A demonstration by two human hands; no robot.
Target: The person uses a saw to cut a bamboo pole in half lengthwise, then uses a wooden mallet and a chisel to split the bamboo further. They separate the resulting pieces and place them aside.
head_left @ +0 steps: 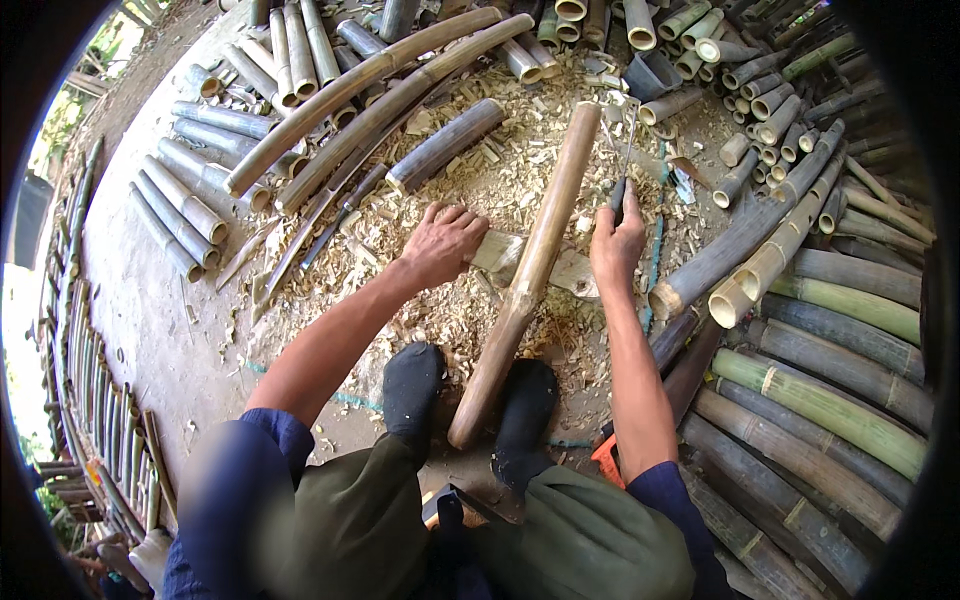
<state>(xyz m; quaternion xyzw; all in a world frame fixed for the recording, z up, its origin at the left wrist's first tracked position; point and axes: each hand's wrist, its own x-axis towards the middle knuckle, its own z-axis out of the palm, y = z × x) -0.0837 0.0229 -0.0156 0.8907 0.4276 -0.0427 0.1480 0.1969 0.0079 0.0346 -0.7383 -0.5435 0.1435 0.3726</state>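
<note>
A smooth brown bamboo pole [540,255] slants between my feet, lying across a short wooden block [497,252]. My left hand [445,243] is at the block's left end, its fingers curled over and closed against the wood. To the right of the pole, my right hand [618,245] grips the dark handle of a thin-bladed tool [620,195], whose narrow metal part points away from me. Whether it is a knife or a saw I cannot tell. Neither hand touches the pole.
Wood shavings [400,245] cover the ground. Cut bamboo lengths [225,120] lie at the left and far side, with two long curved poles [400,110] among them. Stacked bamboo [820,400] fills the right. A dark plastic container [650,75] stands beyond. An orange object [607,460] lies by my right forearm.
</note>
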